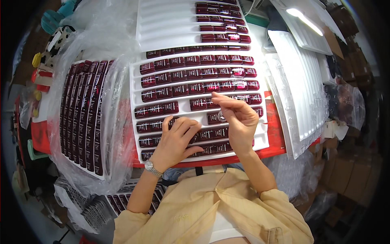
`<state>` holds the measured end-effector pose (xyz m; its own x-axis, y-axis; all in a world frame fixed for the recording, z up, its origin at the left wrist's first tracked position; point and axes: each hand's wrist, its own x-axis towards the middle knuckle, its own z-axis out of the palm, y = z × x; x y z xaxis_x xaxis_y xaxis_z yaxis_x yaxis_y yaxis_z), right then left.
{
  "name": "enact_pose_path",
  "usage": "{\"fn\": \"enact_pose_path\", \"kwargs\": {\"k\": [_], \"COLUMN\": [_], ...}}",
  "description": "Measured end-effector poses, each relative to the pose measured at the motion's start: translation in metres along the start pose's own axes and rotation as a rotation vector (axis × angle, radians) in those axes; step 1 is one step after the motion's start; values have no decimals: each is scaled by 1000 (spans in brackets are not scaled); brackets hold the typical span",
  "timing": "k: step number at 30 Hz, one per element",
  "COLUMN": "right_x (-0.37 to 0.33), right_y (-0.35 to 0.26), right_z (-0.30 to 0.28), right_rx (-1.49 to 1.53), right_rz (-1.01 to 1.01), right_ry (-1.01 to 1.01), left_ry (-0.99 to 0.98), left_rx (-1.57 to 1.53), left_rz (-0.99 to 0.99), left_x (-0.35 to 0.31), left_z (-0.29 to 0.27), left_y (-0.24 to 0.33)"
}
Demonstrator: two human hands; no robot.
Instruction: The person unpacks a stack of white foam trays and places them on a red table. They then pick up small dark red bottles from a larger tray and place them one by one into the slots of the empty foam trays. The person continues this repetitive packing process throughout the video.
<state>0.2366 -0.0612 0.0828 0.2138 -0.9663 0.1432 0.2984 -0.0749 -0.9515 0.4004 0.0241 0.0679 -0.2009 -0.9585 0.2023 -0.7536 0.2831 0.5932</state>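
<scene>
A white ribbed tray (185, 104) lies before me, holding rows of small glossy dark-red pieces (177, 62) with pale print. They look like little bottles; their exact kind is unclear. My left hand (176, 140) rests over the nearer rows, fingers spread and curved, fingertips touching the pieces, thumb apart. My right hand (241, 122) is raised above the right part of the tray, its fingers bent and drawn together. A shiny, clear round bit (221, 116) shows beside its fingers; whether they grip it I cannot tell. Gaps show in the rows between the hands.
A second tray (101, 164) of similar pieces stands at left, in clear plastic wrap (118, 110). Behind is a partly filled white tray (166, 24). White ribbed trays (298, 97) are stacked at right. A red table edge (276, 130) runs underneath; cardboard boxes (349, 171) sit far right.
</scene>
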Motion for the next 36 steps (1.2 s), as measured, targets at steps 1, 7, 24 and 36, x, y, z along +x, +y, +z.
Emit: {"fn": "enact_pose_path", "kwargs": {"k": [1, 7, 24, 36], "right_x": [-1, -9, 76, 72], "right_y": [0, -9, -12, -5], "right_z": [0, 5, -69, -51], "right_rx": [23, 0, -1400, -410], "right_rz": [6, -137, -376, 45], "right_ry": [-12, -127, -265, -182], "left_ry": [9, 166, 145, 219], "left_rx": [-18, -167, 21, 201], "left_rz": [7, 4, 47, -189], "left_x": [0, 2, 22, 2], "left_z": [-2, -7, 18, -31], "left_y": [-1, -3, -7, -58]}}
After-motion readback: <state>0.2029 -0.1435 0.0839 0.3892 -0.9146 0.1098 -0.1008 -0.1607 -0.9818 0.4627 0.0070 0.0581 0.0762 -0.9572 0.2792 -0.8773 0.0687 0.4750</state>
